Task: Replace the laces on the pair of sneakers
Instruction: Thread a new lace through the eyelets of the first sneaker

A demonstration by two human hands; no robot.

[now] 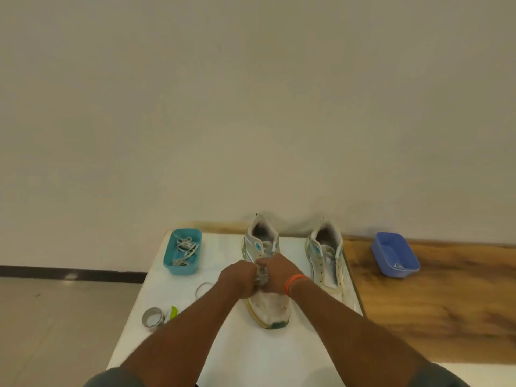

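Two white sneakers with teal accents stand on a white table [229, 347], toes toward me. Both my hands are over the middle of the left sneaker [266, 303]. My left hand [240, 277] and my right hand [275, 272], with an orange wristband, are curled and meet over its lacing area, pinching a white lace [262, 275] between them. The right sneaker [328, 255] stands beside it with bare eyelets and no lace visible. A teal bin [183, 251] at the back left holds several loose white laces.
A blue bin [395, 258] sits on the wooden surface [432, 303] to the right. A roll of tape [153, 318] with a green item beside it and a thin ring [203, 289] lie on the table's left side. A wall rises behind the table.
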